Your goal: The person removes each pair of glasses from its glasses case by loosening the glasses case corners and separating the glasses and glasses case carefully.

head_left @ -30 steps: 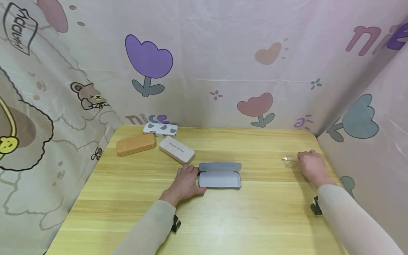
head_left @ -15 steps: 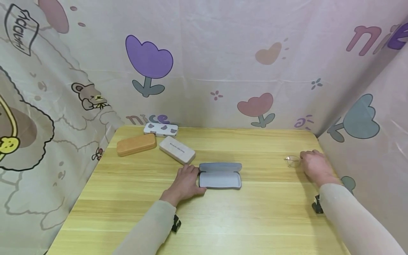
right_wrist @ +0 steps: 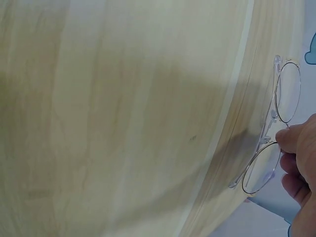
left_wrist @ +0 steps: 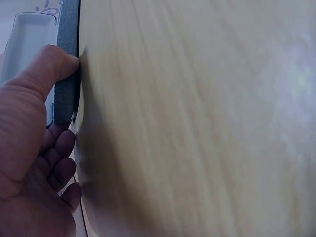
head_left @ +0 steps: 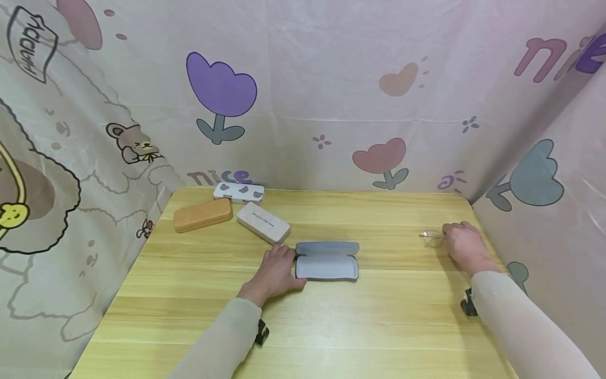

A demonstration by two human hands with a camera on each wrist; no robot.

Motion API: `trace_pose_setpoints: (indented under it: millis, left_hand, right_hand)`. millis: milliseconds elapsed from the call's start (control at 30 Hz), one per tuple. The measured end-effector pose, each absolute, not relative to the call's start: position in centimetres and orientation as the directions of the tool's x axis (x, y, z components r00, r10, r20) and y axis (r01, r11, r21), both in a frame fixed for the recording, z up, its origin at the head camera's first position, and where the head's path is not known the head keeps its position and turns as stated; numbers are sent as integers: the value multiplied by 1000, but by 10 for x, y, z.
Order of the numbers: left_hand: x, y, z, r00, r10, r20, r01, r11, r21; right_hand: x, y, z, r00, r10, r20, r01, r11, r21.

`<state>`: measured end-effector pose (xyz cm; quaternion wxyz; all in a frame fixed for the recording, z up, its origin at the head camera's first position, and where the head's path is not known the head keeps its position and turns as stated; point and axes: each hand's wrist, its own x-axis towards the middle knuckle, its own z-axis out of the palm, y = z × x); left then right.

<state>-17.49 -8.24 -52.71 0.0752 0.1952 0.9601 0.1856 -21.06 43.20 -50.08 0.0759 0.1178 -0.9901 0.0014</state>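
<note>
An eyeglass case (head_left: 326,268) lies with its lid up on the table, grey outside and pale inside. My left hand (head_left: 274,273) grips its left end. In the left wrist view the thumb (left_wrist: 52,64) presses on the case's grey front edge (left_wrist: 66,94), and the other fingers curl by its end. Far to the right, my right hand (head_left: 466,246) holds thin-rimmed eyeglasses (head_left: 432,239). The right wrist view shows thumb and finger pinching the glasses (right_wrist: 288,94) near the bridge, temples folded. Part of the frame is hidden by the hand in the head view.
Three closed cases sit at the back left: an orange one (head_left: 202,215), a white one with lettering (head_left: 263,222) and a white one with a dark pattern (head_left: 239,192). A printed curtain (head_left: 303,95) hangs behind and beside the wooden table (head_left: 379,326).
My right hand shifts slightly right with the eyeglasses, then back a little to the left. The left hand and the open eyeglass case stay in place.
</note>
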Motion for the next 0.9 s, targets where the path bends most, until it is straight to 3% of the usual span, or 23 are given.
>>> trace_pose_setpoints:
  millis: [500,900]
  left_hand:
    - [-175,-83,-526,-911,404,-78,348,858,377]
    - [-175,-83,-527,-913,399,-81,341,857,387]
  right_hand:
    - [-215,429,-501,-963,-238,130,-234,971,40]
    - [-207,408,-494,-944,-274,185,-271,962,39]
